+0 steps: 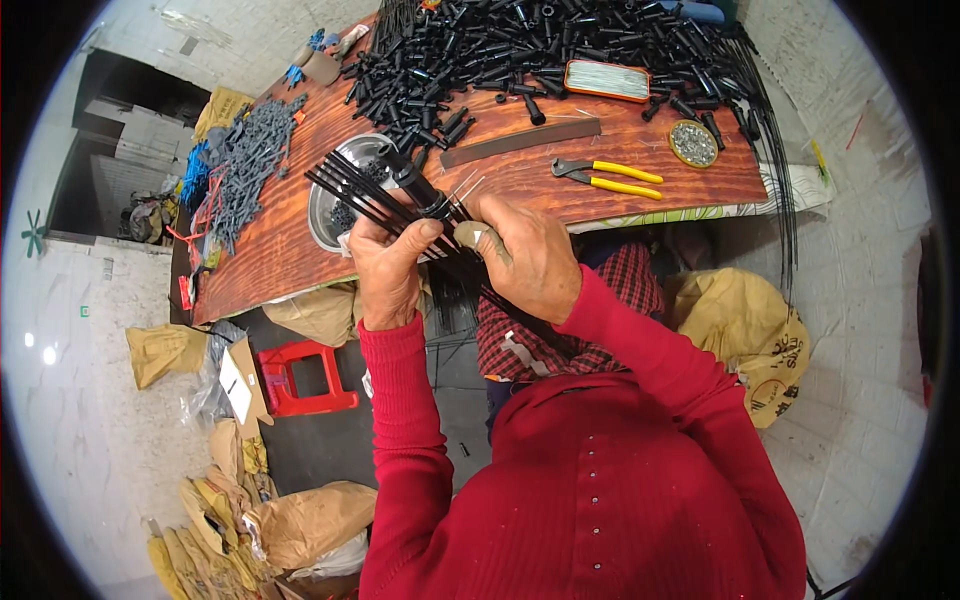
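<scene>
Above the table's near edge, my left hand [388,272] is closed round a bundle of thin black rods [352,190], its thumb pressed along them. A black plastic tube [410,178] with a wider collar stands up out of the bundle, tilted to the upper left. My right hand [530,255] is closed against the bundle at the tube's lower end; a greyish cover [484,242] wraps its thumb. Short pale wire ends [468,186] stick up beside its fingers. The rods run on below my right hand towards my lap. My fingertips hide where tube, rods and wire meet.
Behind my hands lie a metal bowl [325,212] of small black parts, yellow-handled cutters [610,178], a flat bar [520,142], a tray of pale wires [607,80] and a round tub [693,143]. Black tubes [470,50] heap at the back, grey parts [245,165] left. A red stool [310,378] stands below.
</scene>
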Action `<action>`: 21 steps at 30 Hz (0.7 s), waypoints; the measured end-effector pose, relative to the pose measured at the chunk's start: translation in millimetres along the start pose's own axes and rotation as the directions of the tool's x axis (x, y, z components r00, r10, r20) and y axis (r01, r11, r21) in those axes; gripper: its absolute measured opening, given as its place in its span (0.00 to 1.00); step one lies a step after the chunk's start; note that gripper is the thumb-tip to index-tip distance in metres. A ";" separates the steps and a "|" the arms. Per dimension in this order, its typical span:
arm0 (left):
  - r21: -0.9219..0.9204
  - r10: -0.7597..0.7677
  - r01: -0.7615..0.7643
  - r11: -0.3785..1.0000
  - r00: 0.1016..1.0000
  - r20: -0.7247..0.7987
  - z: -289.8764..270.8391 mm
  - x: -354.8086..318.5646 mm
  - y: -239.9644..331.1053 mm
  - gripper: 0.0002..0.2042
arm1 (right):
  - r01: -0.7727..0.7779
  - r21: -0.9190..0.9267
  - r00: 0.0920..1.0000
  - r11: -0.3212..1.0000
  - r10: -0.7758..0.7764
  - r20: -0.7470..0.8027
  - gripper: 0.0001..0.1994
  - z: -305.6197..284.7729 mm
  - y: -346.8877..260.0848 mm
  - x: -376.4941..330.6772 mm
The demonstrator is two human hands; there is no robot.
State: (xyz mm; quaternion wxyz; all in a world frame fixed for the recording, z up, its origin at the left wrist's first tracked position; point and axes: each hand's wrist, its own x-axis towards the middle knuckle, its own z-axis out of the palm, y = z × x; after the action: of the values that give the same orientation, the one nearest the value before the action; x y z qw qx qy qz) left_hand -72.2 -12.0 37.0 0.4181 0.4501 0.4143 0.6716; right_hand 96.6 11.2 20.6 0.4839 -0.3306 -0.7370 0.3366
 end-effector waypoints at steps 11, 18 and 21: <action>0.069 0.009 -0.007 0.998 0.999 -0.039 6.9 -0.9 4.6 0.17 | -0.055 0.120 0.996 0.991 0.046 0.073 0.07 -5.2 -0.4 1.1; 0.056 -0.026 0.028 0.998 0.999 -0.036 1.2 -0.6 3.9 0.17 | -0.107 0.172 0.990 0.979 0.089 0.108 0.07 -2.2 10.1 4.9; 0.048 -0.016 0.017 0.999 1.000 -0.026 -2.6 -1.8 3.8 0.17 | -0.163 0.272 0.976 0.948 0.113 0.188 0.07 -1.8 15.8 6.2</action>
State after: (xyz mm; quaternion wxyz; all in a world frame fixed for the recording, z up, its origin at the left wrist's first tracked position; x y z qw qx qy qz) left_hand -75.0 -15.4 39.5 0.4075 0.4480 0.4393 0.6635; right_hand 98.8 25.4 11.2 0.4371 -0.2782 -0.6941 0.4998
